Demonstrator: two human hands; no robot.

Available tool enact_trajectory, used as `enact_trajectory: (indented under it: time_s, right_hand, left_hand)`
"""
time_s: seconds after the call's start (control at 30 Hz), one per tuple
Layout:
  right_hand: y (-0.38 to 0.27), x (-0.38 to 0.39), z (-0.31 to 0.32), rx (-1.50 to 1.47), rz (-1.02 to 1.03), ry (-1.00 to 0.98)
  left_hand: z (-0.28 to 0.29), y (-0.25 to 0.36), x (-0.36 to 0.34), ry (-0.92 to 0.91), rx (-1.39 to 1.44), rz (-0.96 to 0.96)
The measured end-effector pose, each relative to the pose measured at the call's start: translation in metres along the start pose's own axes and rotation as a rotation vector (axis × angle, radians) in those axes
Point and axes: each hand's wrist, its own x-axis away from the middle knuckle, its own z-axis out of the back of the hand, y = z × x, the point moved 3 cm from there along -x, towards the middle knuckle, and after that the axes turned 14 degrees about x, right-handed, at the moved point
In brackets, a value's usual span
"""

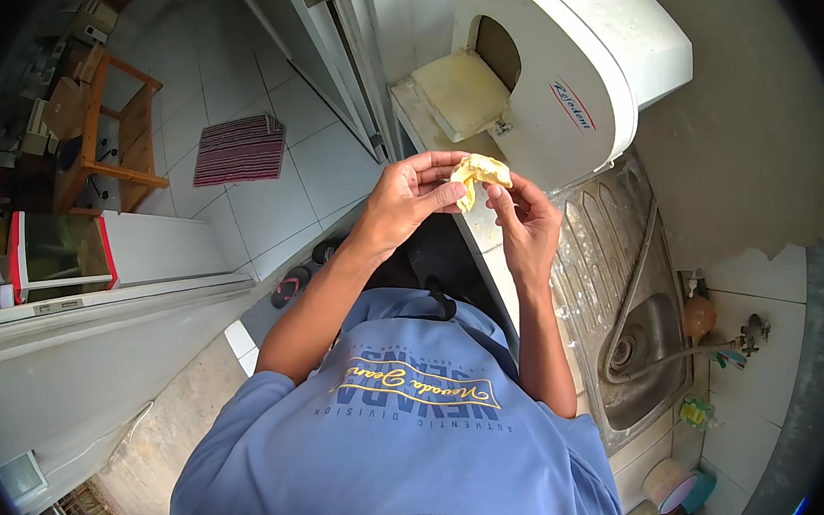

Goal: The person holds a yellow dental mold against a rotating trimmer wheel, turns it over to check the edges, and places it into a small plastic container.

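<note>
In front of my chest, both hands are raised and hold one small, soft-looking piece, yellow with whitish patches (pixel 481 174). It is bent and uneven, with a flap hanging down on its left side; I cannot make out exactly what it is. My left hand (pixel 405 199) pinches its left end between thumb and fingers. The right end is gripped by my right hand (pixel 532 230), thumb toward me, fingertips partly hidden behind the piece. Just beyond the hands is a large white plastic appliance (pixel 580 87) with an arched opening and a yellowed tray (pixel 459 95).
A steel sink (pixel 651 359) with a ribbed drainboard (pixel 597 262) and a grey hose lies to my right, below a wall tap (pixel 753 333). To the left, a doorway opens onto a tiled floor with a striped mat (pixel 239 151) and a wooden stand (pixel 116 142). Sandals (pixel 290 287) lie near the threshold.
</note>
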Motion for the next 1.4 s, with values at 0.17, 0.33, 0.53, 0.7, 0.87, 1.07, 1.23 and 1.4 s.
enact_trajectory:
  time_s: [0.17, 0.33, 0.53, 0.7, 0.87, 1.07, 1.23, 1.4]
  right_hand:
    - [0.015, -0.056, -0.041, -0.001, -0.109, 0.186]
    - [0.015, -0.11, -0.078, -0.136, -0.203, 0.374]
    - [0.02, -0.153, -0.096, 0.037, -0.353, 0.512]
    - [0.026, -0.164, -0.098, 0.127, -0.455, 0.589]
    - [0.027, -0.17, -0.098, 0.086, -0.459, 0.642]
    - [0.025, -0.171, -0.099, 0.172, -0.43, 0.667]
    - [0.026, -0.17, -0.1, 0.162, -0.452, 0.679]
    - [0.026, -0.169, -0.1, 0.151, -0.461, 0.69]
  left_hand:
    - [0.042, 0.018, -0.074, -0.07, -0.004, 0.112]
    - [0.07, 0.039, -0.151, -0.168, 0.034, 0.269]
    - [0.088, 0.055, -0.219, -0.274, -0.173, 0.366]
    - [0.087, 0.046, -0.246, -0.331, -0.193, 0.39]
    - [0.084, 0.036, -0.259, -0.384, -0.178, 0.344]
    - [0.086, 0.031, -0.263, -0.385, -0.147, 0.365]
    - [0.086, 0.028, -0.263, -0.37, -0.143, 0.372]
    - [0.086, 0.027, -0.264, -0.373, -0.176, 0.356]
